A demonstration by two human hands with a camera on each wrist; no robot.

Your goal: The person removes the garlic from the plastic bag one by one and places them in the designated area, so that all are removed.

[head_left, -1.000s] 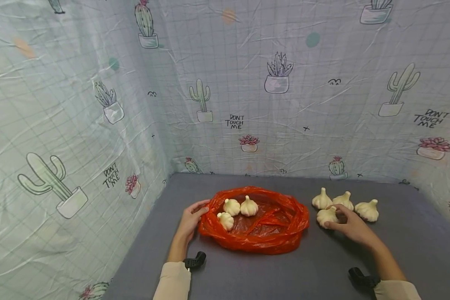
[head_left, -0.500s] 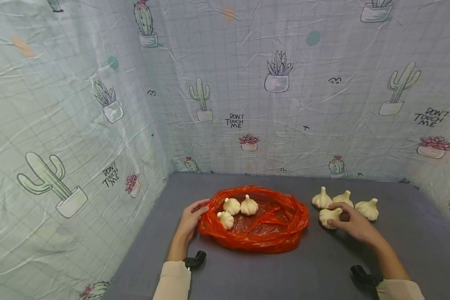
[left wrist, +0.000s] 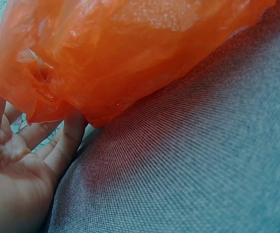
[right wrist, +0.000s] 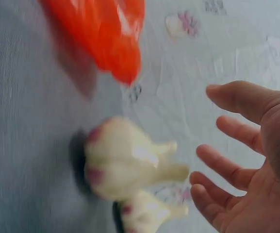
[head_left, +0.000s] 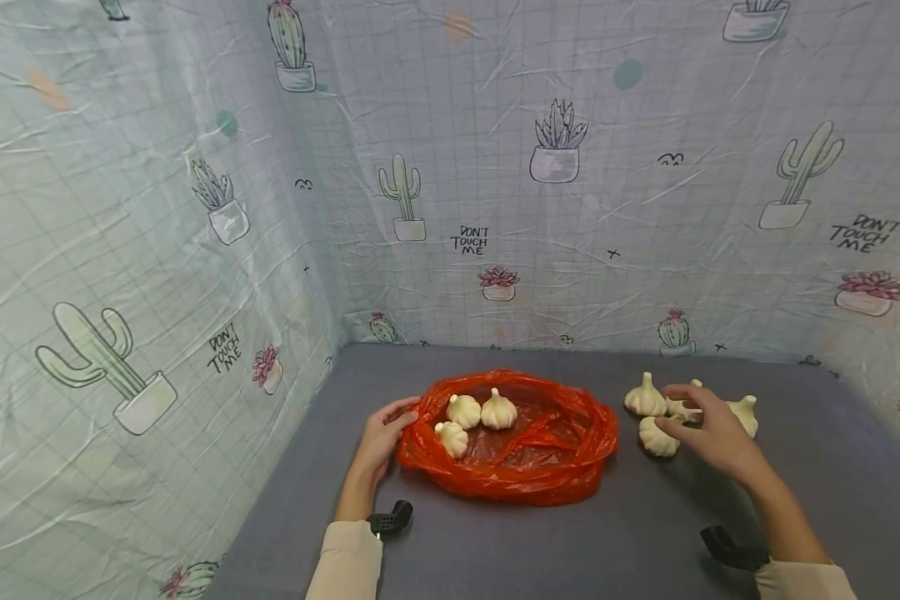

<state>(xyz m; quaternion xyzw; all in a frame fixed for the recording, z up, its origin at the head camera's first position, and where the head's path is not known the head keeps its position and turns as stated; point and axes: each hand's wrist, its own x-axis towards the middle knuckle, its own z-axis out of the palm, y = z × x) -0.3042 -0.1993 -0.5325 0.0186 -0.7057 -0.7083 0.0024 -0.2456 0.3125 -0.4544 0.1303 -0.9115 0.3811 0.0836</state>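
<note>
A red plastic bag (head_left: 506, 490) lies wide-mouthed on the table, with three garlic bulbs (head_left: 498, 410) inside toward its left. At the bag's left rim, my left hand (head_left: 380, 437) holds the plastic between thumb and fingers; the left wrist view shows that hand (left wrist: 25, 165) beneath the crumpled film. To the right of the bag stand several more garlic bulbs. My right hand (head_left: 720, 435) hovers over them, fingers spread and holding nothing. The nearest bulb (head_left: 657, 438) sits just left of its thumb. The hand partly hides the bulbs behind it. In the right wrist view, the fingers are apart from the bulbs' stems.
The grey cloth-covered table (head_left: 525, 550) meets a patterned plastic sheet (head_left: 570, 250) at the back, with another sheet wall on the left. A black wrist camera (head_left: 392, 518) is strapped to the left wrist, and another (head_left: 733, 550) to the right.
My right hand has let go of the nearest garlic bulb, after shifting it slightly right, and has moved up and right from it. The left hand and bag stay put.
</note>
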